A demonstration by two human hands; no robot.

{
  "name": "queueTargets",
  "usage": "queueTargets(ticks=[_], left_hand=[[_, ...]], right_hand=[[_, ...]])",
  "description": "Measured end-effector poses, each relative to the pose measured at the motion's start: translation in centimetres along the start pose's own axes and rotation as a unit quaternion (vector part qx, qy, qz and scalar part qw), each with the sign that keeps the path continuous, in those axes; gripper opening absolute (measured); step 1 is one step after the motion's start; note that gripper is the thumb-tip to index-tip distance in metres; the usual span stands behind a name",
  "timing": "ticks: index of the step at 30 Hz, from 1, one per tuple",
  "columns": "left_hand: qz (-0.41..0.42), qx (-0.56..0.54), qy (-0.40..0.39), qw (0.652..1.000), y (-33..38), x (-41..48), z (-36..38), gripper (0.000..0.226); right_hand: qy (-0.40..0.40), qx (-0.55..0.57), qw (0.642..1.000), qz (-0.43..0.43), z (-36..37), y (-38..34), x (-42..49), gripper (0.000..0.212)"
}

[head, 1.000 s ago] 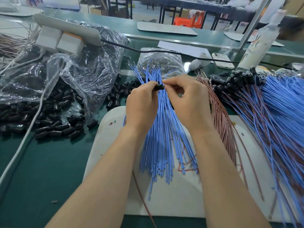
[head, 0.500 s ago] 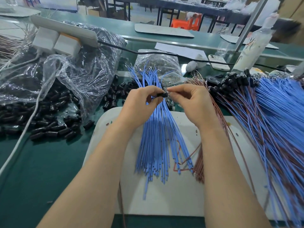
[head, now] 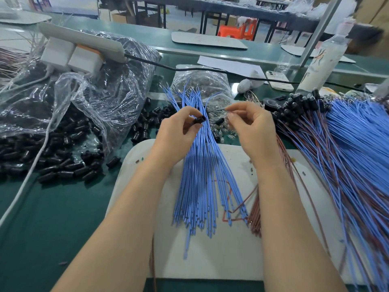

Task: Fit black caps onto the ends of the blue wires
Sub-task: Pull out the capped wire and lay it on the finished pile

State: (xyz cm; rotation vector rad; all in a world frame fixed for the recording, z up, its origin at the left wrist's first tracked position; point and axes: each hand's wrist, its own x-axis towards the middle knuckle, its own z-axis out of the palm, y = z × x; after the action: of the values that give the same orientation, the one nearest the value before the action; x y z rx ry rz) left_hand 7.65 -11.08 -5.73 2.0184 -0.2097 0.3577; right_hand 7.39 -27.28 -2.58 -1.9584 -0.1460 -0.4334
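Observation:
A bundle of loose blue wires (head: 202,175) lies fanned across the white mat (head: 237,249) between my arms. My left hand (head: 179,135) pinches one black cap (head: 199,119) above the wires' far ends. A short way to the right, my right hand (head: 250,127) has its fingers curled with thumb and forefinger together on something small and clear; I cannot make out what it is. The two hands are apart. Loose black caps (head: 54,165) are heaped on the green table at the left.
A clear plastic bag (head: 105,87) of caps with a white power strip (head: 84,42) on it fills the left. Capped blue and brown wires (head: 347,148) pile up on the right. A bag of small clear bulbs (head: 202,81), a phone (head: 279,80) and a white bottle (head: 324,57) stand behind.
My hands were together on the black cap over the wires. They have drawn apart: the left keeps the cap, the right has moved right.

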Motion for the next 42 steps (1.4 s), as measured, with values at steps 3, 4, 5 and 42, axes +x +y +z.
queueTargets(ticks=[3,4,5,42], left_hand=[[0.001,-0.054,0.024,0.998,0.0,0.0,0.1,0.018],[0.004,-0.066,0.029,0.997,0.0,0.0,0.2,0.018],[0.007,-0.076,0.034,0.997,0.0,0.0,0.2,0.018],[-0.038,-0.081,0.149,0.985,0.8,0.2,-0.3,0.006]], right_hand=[[-0.007,0.021,1.0,0.001,0.3,-0.5,-0.4,0.024],[-0.017,0.025,1.0,-0.003,0.6,-0.7,-0.4,0.023],[-0.028,0.028,0.999,-0.006,0.8,-0.8,-0.5,0.022],[0.045,-0.149,0.984,0.081,0.2,3.0,0.7,0.017]])
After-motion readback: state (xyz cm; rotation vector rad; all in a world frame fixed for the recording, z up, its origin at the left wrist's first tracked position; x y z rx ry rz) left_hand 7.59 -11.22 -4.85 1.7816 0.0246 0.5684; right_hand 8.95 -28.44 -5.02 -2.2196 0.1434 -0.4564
